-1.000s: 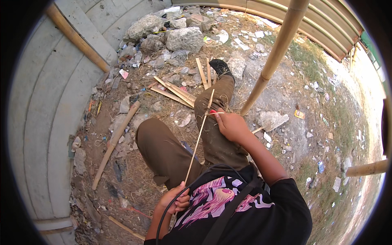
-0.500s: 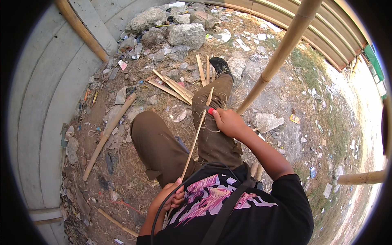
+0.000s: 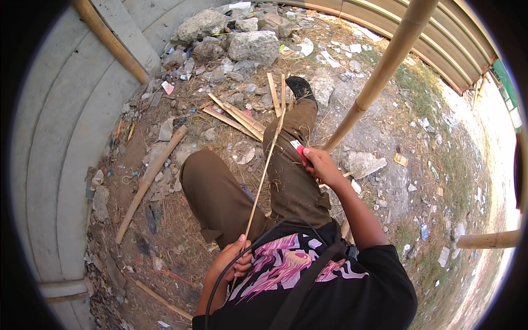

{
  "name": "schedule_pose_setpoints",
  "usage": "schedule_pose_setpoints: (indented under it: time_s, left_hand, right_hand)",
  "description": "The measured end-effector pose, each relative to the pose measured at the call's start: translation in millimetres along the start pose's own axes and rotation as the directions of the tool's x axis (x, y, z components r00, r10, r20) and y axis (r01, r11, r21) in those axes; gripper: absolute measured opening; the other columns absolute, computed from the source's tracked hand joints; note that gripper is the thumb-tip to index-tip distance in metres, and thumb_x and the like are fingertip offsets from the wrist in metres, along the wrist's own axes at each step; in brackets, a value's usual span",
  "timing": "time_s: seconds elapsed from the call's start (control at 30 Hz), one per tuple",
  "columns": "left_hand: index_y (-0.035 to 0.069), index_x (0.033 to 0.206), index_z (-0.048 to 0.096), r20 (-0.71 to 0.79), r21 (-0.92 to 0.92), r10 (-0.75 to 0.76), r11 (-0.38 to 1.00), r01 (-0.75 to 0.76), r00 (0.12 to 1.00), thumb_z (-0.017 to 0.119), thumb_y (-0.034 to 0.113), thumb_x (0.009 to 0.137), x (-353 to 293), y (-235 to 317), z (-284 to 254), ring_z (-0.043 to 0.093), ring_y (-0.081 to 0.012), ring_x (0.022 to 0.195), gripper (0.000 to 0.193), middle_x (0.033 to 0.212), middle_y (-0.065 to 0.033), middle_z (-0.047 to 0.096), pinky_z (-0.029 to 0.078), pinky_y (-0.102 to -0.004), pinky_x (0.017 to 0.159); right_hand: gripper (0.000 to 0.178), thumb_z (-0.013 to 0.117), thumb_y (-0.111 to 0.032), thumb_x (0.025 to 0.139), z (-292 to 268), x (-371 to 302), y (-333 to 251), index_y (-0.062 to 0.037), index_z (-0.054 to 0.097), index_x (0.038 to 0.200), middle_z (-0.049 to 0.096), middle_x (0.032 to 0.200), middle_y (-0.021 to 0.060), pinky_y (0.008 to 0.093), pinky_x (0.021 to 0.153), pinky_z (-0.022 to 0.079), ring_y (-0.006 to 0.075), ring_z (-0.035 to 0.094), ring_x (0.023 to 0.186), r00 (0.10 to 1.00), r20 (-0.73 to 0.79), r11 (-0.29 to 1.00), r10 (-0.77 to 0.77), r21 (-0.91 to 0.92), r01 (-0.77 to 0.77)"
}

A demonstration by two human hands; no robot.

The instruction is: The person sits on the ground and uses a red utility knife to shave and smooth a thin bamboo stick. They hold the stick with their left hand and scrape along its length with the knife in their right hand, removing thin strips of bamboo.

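Observation:
My left hand (image 3: 232,260) is closed around the lower part of a long, thin bamboo strip (image 3: 266,171), close to my shirt. From there the strip slants up across my right leg, and its pale far end lies above the knee. My right hand (image 3: 323,166) grips a small knife (image 3: 301,152) with a red handle; its short blade shows whitish over the trouser leg, apart from the strip on its right. Thin curled shavings cling to the brown trousers (image 3: 297,187).
Split bamboo slats (image 3: 239,118) lie beyond my knees. A bamboo pole (image 3: 374,82) rises on the right, and another piece (image 3: 151,181) lies on the left. Rocks (image 3: 253,47) and litter cover the ground beside a grey wall (image 3: 71,126). A black cable (image 3: 220,275) crosses my left forearm.
My right hand and the knife have moved right and slightly down, off the bamboo strip, and the blade now shows. My left hand keeps its hold on the strip.

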State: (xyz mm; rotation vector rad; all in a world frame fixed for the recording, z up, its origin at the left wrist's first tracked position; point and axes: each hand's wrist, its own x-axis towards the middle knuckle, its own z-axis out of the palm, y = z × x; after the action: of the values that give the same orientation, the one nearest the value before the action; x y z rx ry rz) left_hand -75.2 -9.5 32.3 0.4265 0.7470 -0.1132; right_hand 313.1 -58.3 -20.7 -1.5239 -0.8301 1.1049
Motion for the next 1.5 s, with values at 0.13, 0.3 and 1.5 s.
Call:
schedule_pose_setpoints:
  time_s: [0.13,0.3,1.5]
  left_hand:
    - [0.01,0.089,0.052,-0.169,0.433,0.256,0.887,-0.162,0.952,0.042,0.048,0.112,4.9,14.3,40.1,0.033,-0.0033,0.046,0.046,0.059,0.0064,0.036,0.032,-0.022,0.039]
    - [0.008,0.092,0.054,0.05,0.599,0.475,0.69,-0.407,0.879,0.048,0.039,0.112,35.0,40.5,67.7,0.04,-0.0028,0.053,0.038,0.064,0.0059,0.044,0.035,-0.0211,0.049]
    - [0.005,0.1,0.059,-0.229,0.972,0.64,0.113,0.204,0.733,0.046,0.035,0.11,-14.2,13.1,47.9,0.064,-0.0514,0.076,0.034,0.073,-0.0266,0.062,0.046,-0.0536,0.063]
  right_hand:
    - [0.037,0.049,-0.038,0.111,15.5,-13.8,-17.2,-0.0067,0.062,0.095,0.05,0.072,-0.0046,0.0228,0.058,0.035,0.0045,0.044,0.062,0.975,-0.111,0.981,-0.195,-0.033,0.192]
    - [0.023,0.058,-0.029,0.108,24.9,-19.5,-64.8,-0.0064,0.057,0.11,0.053,0.08,-0.0047,0.0226,0.062,0.038,0.0035,0.045,0.07,0.882,-0.268,0.918,-0.388,-0.029,0.395]
    - [0.036,0.053,-0.042,0.106,23.7,-59.3,-49.6,-0.0053,0.056,0.109,0.069,0.08,0.0207,0.0516,0.069,0.05,0.0433,0.069,0.078,0.93,-0.273,0.823,-0.248,-0.566,0.053]
